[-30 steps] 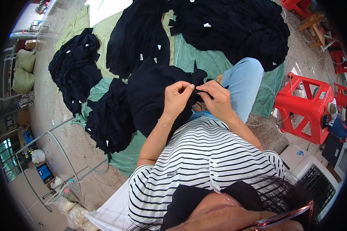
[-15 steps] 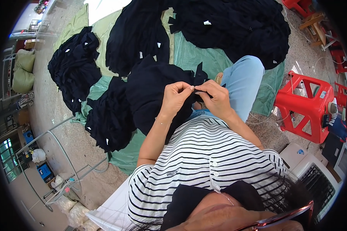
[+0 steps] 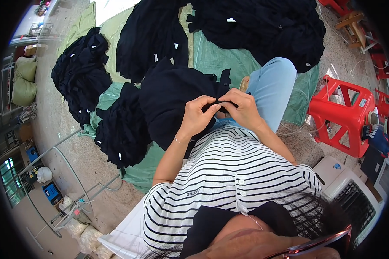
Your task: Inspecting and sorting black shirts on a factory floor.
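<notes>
Beyond the hands, dark garment piles (image 3: pixel 255 26) are being kept spread over a green tarp (image 3: pixel 212 60) on the floor. A dark garment (image 3: pixel 173 99) is being held draped over the lap, just left of the hands. Its edge is being pinched by the left hand (image 3: pixel 199 116) and right hand (image 3: pixel 242 108), fingers closed together; the fabric is best being kept taut between them.
</notes>
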A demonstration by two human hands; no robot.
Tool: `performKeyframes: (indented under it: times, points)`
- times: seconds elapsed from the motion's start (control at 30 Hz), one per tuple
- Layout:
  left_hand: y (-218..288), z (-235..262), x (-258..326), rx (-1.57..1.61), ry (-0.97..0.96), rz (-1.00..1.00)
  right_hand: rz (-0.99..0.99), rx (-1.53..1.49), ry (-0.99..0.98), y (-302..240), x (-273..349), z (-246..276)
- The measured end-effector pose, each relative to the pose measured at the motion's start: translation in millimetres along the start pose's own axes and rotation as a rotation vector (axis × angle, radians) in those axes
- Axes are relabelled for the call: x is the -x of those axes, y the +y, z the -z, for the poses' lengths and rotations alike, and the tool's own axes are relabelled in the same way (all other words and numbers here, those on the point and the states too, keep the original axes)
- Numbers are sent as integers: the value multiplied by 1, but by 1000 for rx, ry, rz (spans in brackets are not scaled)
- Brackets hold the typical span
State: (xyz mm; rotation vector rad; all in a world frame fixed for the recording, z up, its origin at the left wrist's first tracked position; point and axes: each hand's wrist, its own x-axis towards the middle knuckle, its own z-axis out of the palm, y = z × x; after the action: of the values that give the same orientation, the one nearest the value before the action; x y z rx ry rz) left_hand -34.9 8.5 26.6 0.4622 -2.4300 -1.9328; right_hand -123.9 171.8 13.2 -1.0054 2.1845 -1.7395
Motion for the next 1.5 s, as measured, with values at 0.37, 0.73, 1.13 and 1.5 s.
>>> performKeyframes:
  times: [0.37, 0.73, 1.13, 1.5]
  points:
    - [-1, -13, 8, 102, 78, 25, -674, -804, -138, 23, 11, -6]
    - [-21, 10, 0, 518, 31, 658, -590, -650, -213, 3, 9, -20]
    - [-13, -13, -14, 743, 261, 241, -39, 59, -201, -24, 15, -30]
    - [2, -7, -21, 799, 374, 225, -421, -419, -21, -3, 15, -12]
